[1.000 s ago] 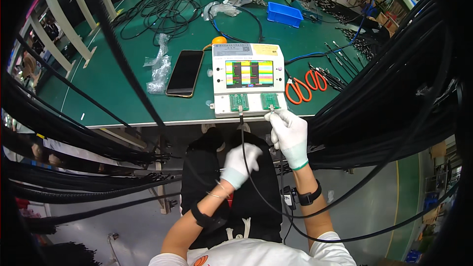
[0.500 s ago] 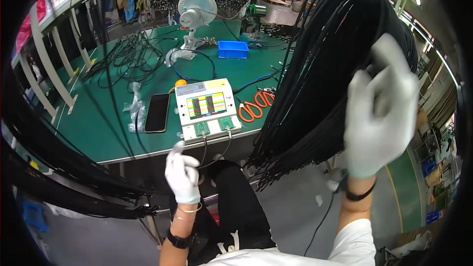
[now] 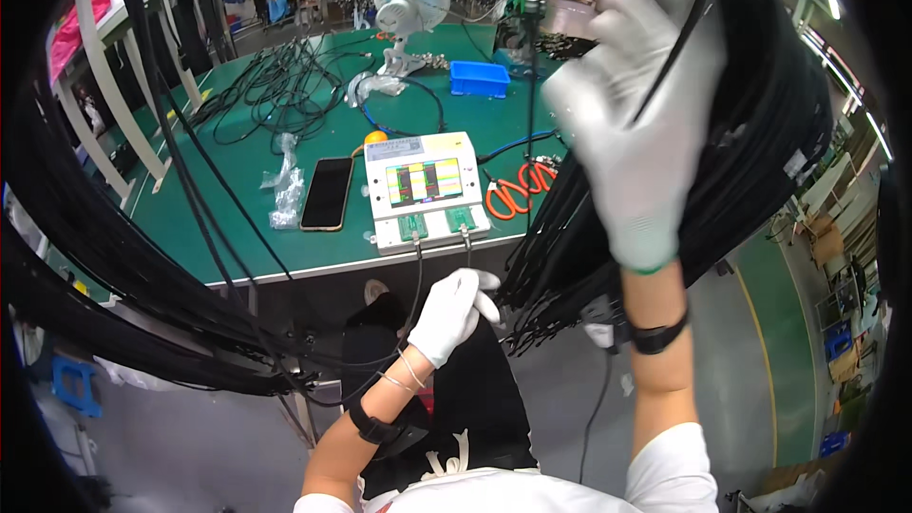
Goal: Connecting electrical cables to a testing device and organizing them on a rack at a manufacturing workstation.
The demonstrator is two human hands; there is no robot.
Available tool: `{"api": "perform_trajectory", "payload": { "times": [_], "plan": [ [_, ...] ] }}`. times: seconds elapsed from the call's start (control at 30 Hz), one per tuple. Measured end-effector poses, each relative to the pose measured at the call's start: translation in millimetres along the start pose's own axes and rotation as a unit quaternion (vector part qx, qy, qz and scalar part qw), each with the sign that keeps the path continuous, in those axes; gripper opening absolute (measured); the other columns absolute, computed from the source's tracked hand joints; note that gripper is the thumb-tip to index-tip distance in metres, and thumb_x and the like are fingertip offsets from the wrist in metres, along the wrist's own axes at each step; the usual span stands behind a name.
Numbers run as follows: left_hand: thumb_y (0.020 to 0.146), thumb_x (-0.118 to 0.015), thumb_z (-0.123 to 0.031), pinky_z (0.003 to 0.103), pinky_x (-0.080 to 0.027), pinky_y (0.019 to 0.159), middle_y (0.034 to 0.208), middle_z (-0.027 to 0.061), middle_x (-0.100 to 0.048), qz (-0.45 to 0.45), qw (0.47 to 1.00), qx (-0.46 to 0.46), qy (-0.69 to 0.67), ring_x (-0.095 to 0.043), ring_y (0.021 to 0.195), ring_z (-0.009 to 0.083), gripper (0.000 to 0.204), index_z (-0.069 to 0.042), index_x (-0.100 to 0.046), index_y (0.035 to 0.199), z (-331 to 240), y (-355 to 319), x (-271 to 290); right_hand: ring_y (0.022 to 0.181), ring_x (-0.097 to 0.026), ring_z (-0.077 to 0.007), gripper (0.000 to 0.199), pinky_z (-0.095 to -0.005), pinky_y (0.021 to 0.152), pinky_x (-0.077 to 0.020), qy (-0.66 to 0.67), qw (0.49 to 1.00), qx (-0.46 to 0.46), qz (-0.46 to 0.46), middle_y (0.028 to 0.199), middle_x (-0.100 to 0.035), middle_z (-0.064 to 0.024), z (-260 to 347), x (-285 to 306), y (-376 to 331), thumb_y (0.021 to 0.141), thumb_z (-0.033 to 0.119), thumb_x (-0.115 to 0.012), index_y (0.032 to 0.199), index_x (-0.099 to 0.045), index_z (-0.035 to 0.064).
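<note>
My left hand (image 3: 448, 315), in a white glove, is just below the front edge of the table. Its fingertips are apart, pointing to the cut ends of a thick bundle of black cables (image 3: 750, 152), with nothing visible between them. My right hand (image 3: 636, 123), also gloved, is raised in front of that hanging bundle and smeared by motion. A single black cable (image 3: 673, 59) crosses it; whether the fingers grip it is hidden by blur. A white tester box (image 3: 425, 147) with a colourful screen stands on the green table, two leads plugged into its front.
Left of the tester lie a phone (image 3: 328, 195) and clear plastic wrap (image 3: 287, 192). Orange coiled cable (image 3: 508, 198) sits to its right. Behind are a blue tray (image 3: 479, 79), a fan (image 3: 410, 0) and loose black cables (image 3: 271, 95). Another black cable bundle (image 3: 142, 342) hangs at left.
My left hand has moved right, toward the cable ends. The right hand has swung left and up across the bundle. The view has shifted, so the table items sit further right.
</note>
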State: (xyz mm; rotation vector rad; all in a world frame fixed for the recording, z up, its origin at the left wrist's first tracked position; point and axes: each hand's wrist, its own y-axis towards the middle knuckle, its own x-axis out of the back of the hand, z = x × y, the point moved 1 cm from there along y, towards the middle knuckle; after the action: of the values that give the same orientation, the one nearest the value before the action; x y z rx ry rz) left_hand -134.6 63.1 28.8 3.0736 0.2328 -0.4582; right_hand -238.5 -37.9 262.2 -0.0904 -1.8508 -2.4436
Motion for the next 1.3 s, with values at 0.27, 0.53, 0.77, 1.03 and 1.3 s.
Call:
{"api": "perform_trajectory", "payload": {
  "times": [0.27, 0.53, 0.77, 1.03, 1.3],
  "plan": [
    [0.107, -0.040, -0.030, 0.022, -0.026, 0.038, 0.101, 0.0172, -0.071, 0.088, 0.883, 0.310, -0.342, -0.037, 0.043, 0.0050, 0.037, 0.000, -0.062, 0.112, 94.0, -3.3, 20.3, 0.055, -0.043, -0.0047, 0.029, -0.0225, 0.060, -0.0445, 0.268, 0.772, -0.551, 0.171, 0.062, -0.048, 0.0041, -49.3, -5.2, -235.0, 0.104, 0.016, -0.047, 0.123, -0.058, -0.0035],
    [0.105, -0.043, -0.023, 0.023, -0.030, 0.040, 0.077, 0.0048, -0.062, -0.061, 0.876, 0.394, -0.270, -0.038, 0.044, 0.0061, 0.026, -0.005, -0.062, 0.104, 130.2, -0.6, 4.5, 0.079, -0.062, -0.0101, 0.020, -0.0295, 0.068, -0.0522, 0.335, 0.673, -0.514, 0.414, 0.092, -0.065, -0.0033, 34.9, 43.5, -272.0, 0.092, 0.003, -0.056, 0.108, -0.068, 0.0018],
    [0.102, -0.052, -0.021, 0.021, -0.034, 0.049, 0.064, -0.0020, -0.054, -0.025, 0.959, 0.222, -0.173, -0.047, 0.054, 0.0055, 0.020, -0.005, -0.064, 0.101, 119.5, -36.9, 1.7, 0.084, -0.067, -0.0209, 0.028, -0.0353, 0.077, -0.0546, -0.005, 0.812, -0.480, 0.332, 0.101, -0.069, -0.0111, -35.9, 54.3, -310.4, 0.098, 0.013, -0.055, 0.122, -0.063, 0.0012],
    [0.102, -0.053, -0.022, 0.022, -0.033, 0.047, 0.067, -0.0019, -0.057, -0.030, 0.995, 0.079, -0.055, -0.045, 0.052, 0.0052, 0.022, -0.003, -0.064, 0.099, 91.8, -43.8, -20.8, 0.080, -0.064, -0.0181, 0.037, -0.0303, 0.067, -0.0499, 0.397, 0.608, -0.687, 0.035, 0.081, -0.063, -0.0058, -54.2, 4.8, -289.2, 0.105, 0.024, -0.043, 0.127, -0.053, -0.0033],
    [0.094, -0.062, -0.014, 0.029, -0.047, 0.056, 0.073, 0.0165, -0.065, -0.234, 0.930, -0.142, 0.243, -0.063, 0.059, 0.0180, 0.019, -0.001, -0.064, 0.107, 52.8, -41.6, -29.5, 0.062, -0.054, -0.0128, 0.032, -0.0290, 0.067, -0.0516, 0.345, 0.743, -0.574, 0.017, 0.074, -0.058, -0.0023, -27.9, 0.0, -247.5, 0.106, 0.016, -0.041, 0.130, -0.048, -0.0043]
  ]
}}
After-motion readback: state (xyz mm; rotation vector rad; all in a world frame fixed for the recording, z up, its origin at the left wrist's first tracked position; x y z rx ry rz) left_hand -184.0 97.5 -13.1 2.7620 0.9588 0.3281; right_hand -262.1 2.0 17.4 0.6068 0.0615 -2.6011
